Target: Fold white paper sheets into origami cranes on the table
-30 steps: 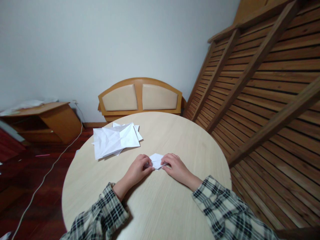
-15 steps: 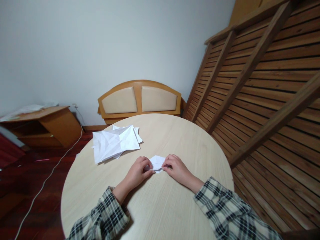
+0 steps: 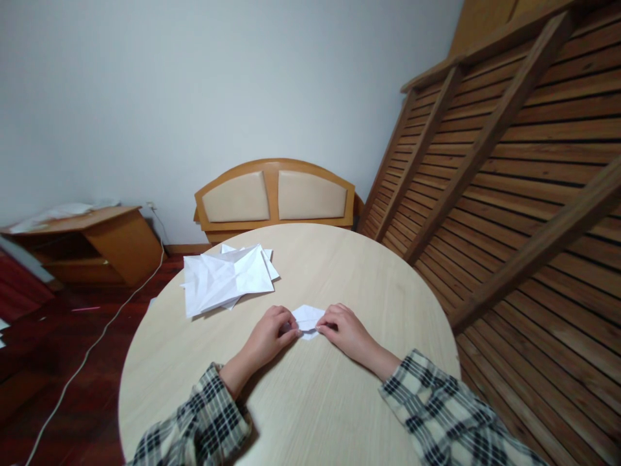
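Note:
A small piece of folded white paper (image 3: 307,314) lies on the round wooden table (image 3: 310,401), between my two hands. At its left edge, my left hand (image 3: 275,329) pinches it between thumb and fingers. The opposite edge is pinched by my right hand (image 3: 343,329), its thumb towards me. A flap of the paper stands slightly raised along the near side, with another layer showing below it. My fingers hide both ends of the paper.
Several creased white sheets (image 3: 228,278) lie stacked at the table's back left. Behind the table stands a padded headboard (image 3: 274,194). A slatted wooden frame (image 3: 485,194) leans on the right. A low cabinet (image 3: 116,246) and a white cable (image 3: 97,343) are on the left.
The near flap of the paper has lifted a little, and more of the layer beneath shows. Both hands keep their pinch. The whole view has shifted slightly.

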`<control>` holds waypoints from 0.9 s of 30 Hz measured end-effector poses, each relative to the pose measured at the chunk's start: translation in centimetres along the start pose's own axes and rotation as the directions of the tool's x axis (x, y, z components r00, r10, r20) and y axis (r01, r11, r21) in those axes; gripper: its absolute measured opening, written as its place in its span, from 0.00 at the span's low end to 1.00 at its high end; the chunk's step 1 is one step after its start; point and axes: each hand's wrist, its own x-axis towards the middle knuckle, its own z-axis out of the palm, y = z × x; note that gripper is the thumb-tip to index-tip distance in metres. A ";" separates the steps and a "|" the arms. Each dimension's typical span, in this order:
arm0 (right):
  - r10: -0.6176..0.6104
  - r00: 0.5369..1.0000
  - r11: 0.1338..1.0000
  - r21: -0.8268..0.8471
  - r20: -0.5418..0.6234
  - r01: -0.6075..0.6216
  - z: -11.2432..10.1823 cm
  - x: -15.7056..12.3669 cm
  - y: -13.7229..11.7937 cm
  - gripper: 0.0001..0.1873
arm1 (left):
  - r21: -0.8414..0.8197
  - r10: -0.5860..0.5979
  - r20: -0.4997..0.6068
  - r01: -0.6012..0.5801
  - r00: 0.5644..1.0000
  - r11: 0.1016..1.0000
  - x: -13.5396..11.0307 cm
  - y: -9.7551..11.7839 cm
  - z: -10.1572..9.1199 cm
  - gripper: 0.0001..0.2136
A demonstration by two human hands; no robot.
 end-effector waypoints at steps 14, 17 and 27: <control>0.032 0.999 0.998 0.047 -0.026 -0.031 0.0 0.0 0.0 0.06 | 0.002 -0.009 -0.015 0.009 1.000 1.000 0.1 -0.4 0.4 0.05; 0.036 0.999 0.998 0.044 -0.025 -0.035 0.0 0.0 0.0 0.06 | -0.010 -0.006 -0.018 0.006 1.000 1.000 0.0 -0.5 0.4 0.04; 0.037 0.999 0.998 0.053 -0.030 -0.035 0.2 0.1 0.2 0.07 | -0.014 -0.021 -0.013 0.021 1.000 1.000 0.1 -0.2 0.2 0.05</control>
